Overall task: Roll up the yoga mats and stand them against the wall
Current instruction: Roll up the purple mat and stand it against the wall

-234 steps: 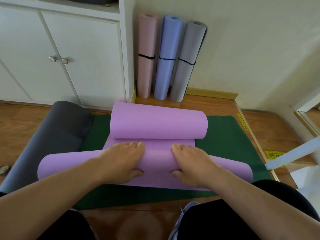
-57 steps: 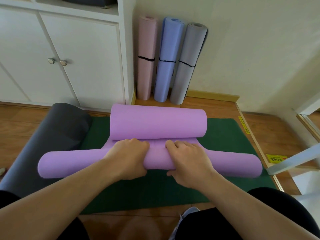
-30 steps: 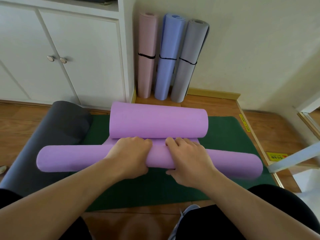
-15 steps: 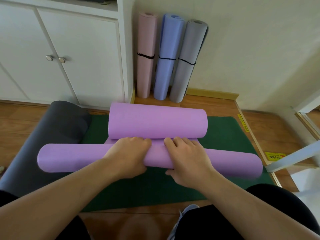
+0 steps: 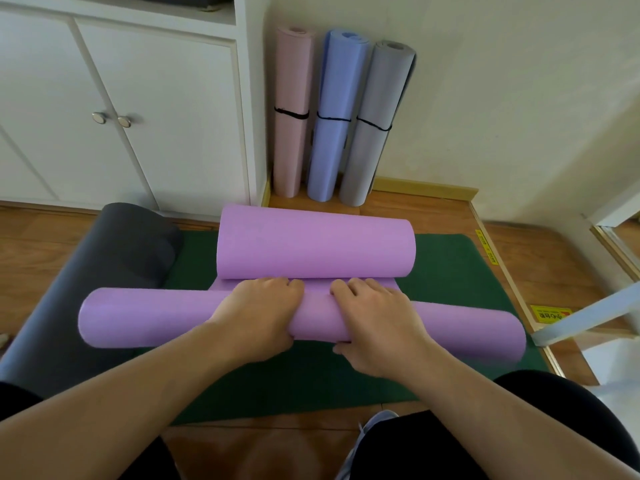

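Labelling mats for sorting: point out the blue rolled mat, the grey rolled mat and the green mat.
blue rolled mat (image 5: 333, 98), head view, upper body.
grey rolled mat (image 5: 375, 109), head view, mid body.
green mat (image 5: 450, 271), head view, bare right part.

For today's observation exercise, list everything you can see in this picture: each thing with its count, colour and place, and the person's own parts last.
Purple yoga mat: 1, purple, on the green mat, rolled from both ends, near roll under both hands, far roll just beyond.
Green yoga mat: 1, dark green, flat on the floor.
Dark grey mat: 1, lying at left, far end curled.
Standing rolled mats: 3, pink, blue, grey, upright in the wall corner, each with a black band.
Cabinet: 1, white, two round knobs, back left.
Yellow sticker: 1, on the floor at right.
Left hand: gripping the near roll.
Right hand: gripping the near roll.
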`<control>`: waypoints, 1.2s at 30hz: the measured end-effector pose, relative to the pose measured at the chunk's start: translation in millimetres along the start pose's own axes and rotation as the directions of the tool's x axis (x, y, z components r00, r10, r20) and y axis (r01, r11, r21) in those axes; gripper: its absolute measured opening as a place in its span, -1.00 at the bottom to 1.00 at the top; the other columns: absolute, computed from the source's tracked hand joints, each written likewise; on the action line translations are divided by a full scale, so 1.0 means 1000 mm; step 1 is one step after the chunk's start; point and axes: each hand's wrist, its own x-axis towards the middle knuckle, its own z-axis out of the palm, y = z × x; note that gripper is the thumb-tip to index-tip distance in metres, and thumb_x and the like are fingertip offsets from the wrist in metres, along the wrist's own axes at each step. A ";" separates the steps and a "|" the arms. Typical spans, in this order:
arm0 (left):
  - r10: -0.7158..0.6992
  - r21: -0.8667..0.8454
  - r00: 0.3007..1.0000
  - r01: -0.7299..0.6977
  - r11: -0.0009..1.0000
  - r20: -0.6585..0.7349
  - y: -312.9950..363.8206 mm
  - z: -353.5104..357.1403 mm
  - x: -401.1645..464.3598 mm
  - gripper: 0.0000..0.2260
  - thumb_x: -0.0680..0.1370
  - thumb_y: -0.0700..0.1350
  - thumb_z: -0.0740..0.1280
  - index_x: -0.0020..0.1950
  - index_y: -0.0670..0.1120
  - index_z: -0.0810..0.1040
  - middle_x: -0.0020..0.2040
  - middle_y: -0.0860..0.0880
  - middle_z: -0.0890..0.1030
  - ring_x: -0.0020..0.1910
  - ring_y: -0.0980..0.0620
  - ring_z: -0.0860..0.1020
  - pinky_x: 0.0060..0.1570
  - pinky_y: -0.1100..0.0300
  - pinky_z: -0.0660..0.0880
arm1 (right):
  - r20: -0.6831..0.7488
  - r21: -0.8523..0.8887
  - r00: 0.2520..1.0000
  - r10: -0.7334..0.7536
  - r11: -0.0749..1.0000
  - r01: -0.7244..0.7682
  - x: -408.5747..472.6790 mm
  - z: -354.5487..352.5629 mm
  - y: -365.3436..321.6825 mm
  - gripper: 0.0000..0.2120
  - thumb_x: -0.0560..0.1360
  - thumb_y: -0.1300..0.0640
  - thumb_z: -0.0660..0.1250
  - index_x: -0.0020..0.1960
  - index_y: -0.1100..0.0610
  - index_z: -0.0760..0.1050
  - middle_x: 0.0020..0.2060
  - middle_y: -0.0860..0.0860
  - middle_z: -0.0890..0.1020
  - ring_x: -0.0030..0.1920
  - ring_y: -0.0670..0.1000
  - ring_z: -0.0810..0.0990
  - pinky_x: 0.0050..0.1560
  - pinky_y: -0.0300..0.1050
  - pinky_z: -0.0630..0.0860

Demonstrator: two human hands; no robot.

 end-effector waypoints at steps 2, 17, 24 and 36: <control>-0.011 -0.043 0.999 0.013 0.999 0.037 -0.003 -0.004 0.000 -0.69 0.42 0.09 0.44 0.03 0.10 0.37 0.08 0.06 0.63 0.01 -0.02 0.62 -0.07 0.09 0.54 | 0.000 -0.025 1.000 -0.005 1.000 0.005 0.000 0.000 -0.001 -0.34 0.34 -0.14 0.59 0.24 0.03 0.30 0.03 0.01 0.62 -0.01 0.14 0.62 -0.12 0.04 0.55; -0.010 -0.006 1.000 0.010 1.000 -0.015 -0.002 -0.004 0.000 -0.64 0.45 0.10 0.45 0.09 0.06 0.35 0.13 0.05 0.59 0.07 -0.01 0.59 -0.10 0.13 0.45 | -0.040 -0.050 0.999 0.025 0.998 -0.027 0.001 0.001 0.001 -0.37 0.26 -0.20 0.63 0.16 0.05 0.45 -0.05 -0.01 0.67 -0.11 0.12 0.66 -0.22 -0.01 0.53; 0.035 0.101 0.989 -0.021 0.995 -0.141 0.008 0.002 -0.003 -0.54 0.47 0.11 0.44 0.29 0.03 0.38 0.16 0.02 0.58 0.13 -0.06 0.58 0.11 0.05 0.50 | 0.058 0.029 0.995 0.079 0.996 -0.081 0.006 -0.011 0.002 -0.56 0.39 -0.08 0.47 0.03 -0.02 0.24 -0.04 -0.01 0.64 -0.13 0.12 0.63 -0.20 -0.04 0.48; 0.022 -0.045 0.998 -0.019 0.999 0.052 0.001 -0.003 -0.005 -0.61 0.40 0.19 0.46 0.09 0.11 0.38 0.06 0.11 0.59 -0.01 0.03 0.59 -0.06 0.12 0.51 | 0.069 -0.004 0.998 0.007 1.000 -0.006 0.001 -0.008 -0.006 -0.53 0.38 -0.05 0.46 0.05 0.01 0.20 -0.08 0.01 0.63 -0.14 0.16 0.62 -0.24 -0.02 0.44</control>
